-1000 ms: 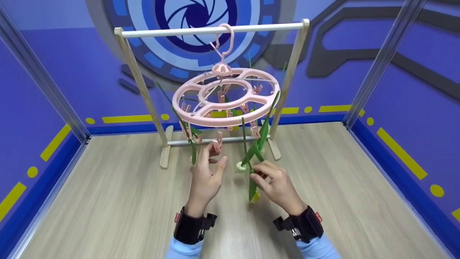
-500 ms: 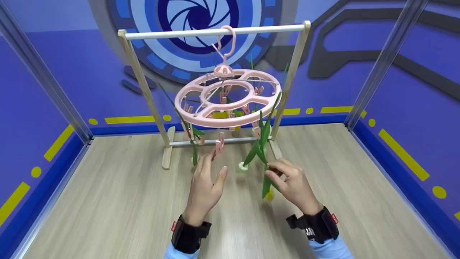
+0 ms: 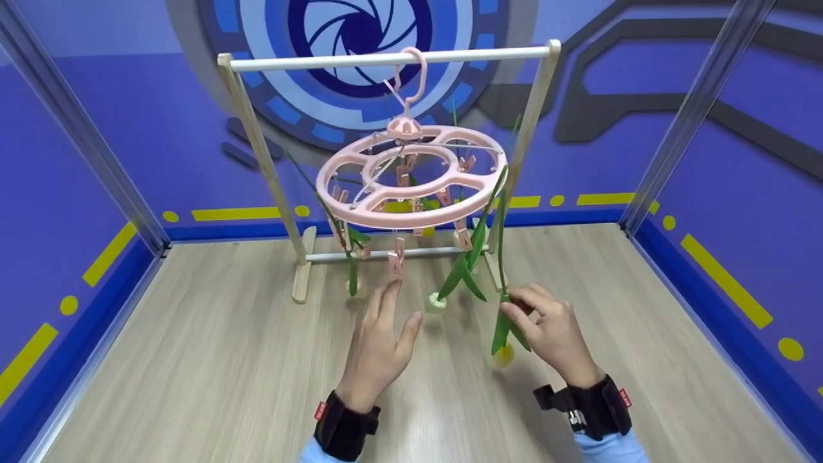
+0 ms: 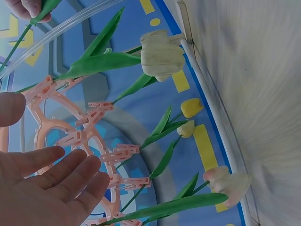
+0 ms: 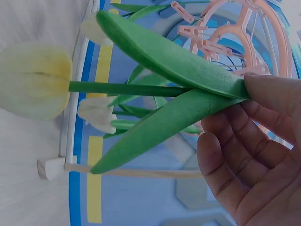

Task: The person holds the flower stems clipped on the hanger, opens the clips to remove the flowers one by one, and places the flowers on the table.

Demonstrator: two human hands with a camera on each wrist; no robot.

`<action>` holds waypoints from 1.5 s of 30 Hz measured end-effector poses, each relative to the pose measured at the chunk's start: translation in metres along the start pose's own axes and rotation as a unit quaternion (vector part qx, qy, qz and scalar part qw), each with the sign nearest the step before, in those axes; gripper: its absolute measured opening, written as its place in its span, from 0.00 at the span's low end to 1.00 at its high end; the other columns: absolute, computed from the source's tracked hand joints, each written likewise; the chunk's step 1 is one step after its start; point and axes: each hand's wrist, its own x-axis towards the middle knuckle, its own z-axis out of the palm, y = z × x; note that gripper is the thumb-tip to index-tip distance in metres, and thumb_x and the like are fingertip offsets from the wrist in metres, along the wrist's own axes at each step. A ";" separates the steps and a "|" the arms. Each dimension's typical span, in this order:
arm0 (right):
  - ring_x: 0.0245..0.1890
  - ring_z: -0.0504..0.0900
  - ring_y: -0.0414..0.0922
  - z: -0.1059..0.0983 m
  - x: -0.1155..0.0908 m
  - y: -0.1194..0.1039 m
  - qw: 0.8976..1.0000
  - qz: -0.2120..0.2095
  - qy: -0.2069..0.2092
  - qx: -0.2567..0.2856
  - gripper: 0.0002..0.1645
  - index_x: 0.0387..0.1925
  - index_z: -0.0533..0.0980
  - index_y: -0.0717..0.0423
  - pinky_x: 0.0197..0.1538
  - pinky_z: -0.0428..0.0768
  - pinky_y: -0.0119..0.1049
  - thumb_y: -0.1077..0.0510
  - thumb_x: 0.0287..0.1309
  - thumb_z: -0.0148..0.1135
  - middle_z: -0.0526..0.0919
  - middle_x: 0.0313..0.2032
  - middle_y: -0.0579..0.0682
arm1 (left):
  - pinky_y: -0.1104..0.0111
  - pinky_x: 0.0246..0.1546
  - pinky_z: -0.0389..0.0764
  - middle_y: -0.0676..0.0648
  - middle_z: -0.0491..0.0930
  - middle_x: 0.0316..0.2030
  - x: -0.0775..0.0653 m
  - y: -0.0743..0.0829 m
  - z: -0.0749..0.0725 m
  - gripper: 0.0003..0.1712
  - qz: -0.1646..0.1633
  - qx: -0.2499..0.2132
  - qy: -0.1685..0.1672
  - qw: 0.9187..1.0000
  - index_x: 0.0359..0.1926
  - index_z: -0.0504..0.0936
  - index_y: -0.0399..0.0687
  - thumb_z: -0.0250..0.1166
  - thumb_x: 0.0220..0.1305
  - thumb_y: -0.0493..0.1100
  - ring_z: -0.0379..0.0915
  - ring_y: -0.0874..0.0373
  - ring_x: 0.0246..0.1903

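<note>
A pink round clip hanger [image 3: 405, 220] hangs from the rack's bar. My left hand [image 3: 379, 341] is raised below its front edge, fingers straight and thumb spread, holding nothing. Its fingertips are right at the lower end of a dangling pink clothespin [image 3: 396, 262]. To the right, my right hand [image 3: 546, 334] pinches an artificial tulip [image 5: 169, 56] between thumb and forefinger where the leaves meet the stem. Its pale yellow bloom [image 5: 37, 80] points down, stem upward. A white tulip [image 4: 162, 55] hangs upside down from a clip at the ring's right front.
Several more tulips hang from clips around the ring, including a yellow one [image 4: 191, 108] and a pinkish one [image 4: 228, 184]. The wooden rack [image 3: 254, 141] stands on a wood-grain table [image 3: 212, 360]. Blue printed walls [image 3: 726, 212] enclose the back and sides.
My right hand has moved right with the tulip, away from the hanging white one. My left hand's fingers have come off the front clothespin and straightened below it.
</note>
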 end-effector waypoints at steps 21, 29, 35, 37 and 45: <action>0.27 0.79 0.37 -0.013 -0.008 0.023 0.993 0.107 -0.020 -0.038 0.06 0.40 0.87 0.60 0.32 0.77 0.26 0.67 0.61 0.71 0.84 0.31 0.44 | 0.46 0.63 0.73 0.36 0.76 0.62 -0.006 0.000 0.017 0.33 0.048 0.099 -0.008 0.994 0.68 0.73 0.31 0.64 0.73 0.51 0.74 0.39 0.62; 0.29 0.81 0.40 -0.012 -0.011 0.033 0.985 0.156 -0.058 -0.053 0.05 0.41 0.87 0.61 0.34 0.79 0.33 0.66 0.62 0.70 0.86 0.33 0.49 | 0.44 0.64 0.72 0.34 0.76 0.61 -0.008 -0.002 0.023 0.32 0.051 0.108 -0.024 0.992 0.67 0.74 0.30 0.65 0.72 0.50 0.72 0.38 0.63; 0.32 0.83 0.45 -0.009 -0.013 0.037 0.980 0.176 -0.079 -0.046 0.05 0.41 0.87 0.60 0.37 0.81 0.36 0.64 0.65 0.69 0.87 0.34 0.49 | 0.46 0.65 0.71 0.36 0.76 0.62 -0.010 -0.003 0.027 0.33 0.043 0.117 -0.050 0.991 0.68 0.73 0.32 0.63 0.74 0.52 0.72 0.41 0.63; 0.33 0.84 0.46 -0.009 -0.014 0.039 0.978 0.183 -0.086 -0.045 0.05 0.42 0.87 0.60 0.38 0.81 0.37 0.64 0.65 0.69 0.87 0.35 0.49 | 0.46 0.65 0.71 0.36 0.76 0.62 -0.011 -0.003 0.028 0.32 0.042 0.119 -0.055 0.991 0.67 0.73 0.32 0.63 0.73 0.51 0.72 0.41 0.63; 0.36 0.86 0.48 -0.011 -0.017 0.051 0.968 0.219 -0.115 -0.049 0.07 0.43 0.87 0.62 0.41 0.82 0.40 0.63 0.67 0.67 0.89 0.36 0.52 | 0.48 0.63 0.72 0.36 0.76 0.62 -0.015 0.002 0.035 0.33 0.048 0.137 -0.070 0.987 0.67 0.74 0.33 0.64 0.73 0.52 0.73 0.43 0.63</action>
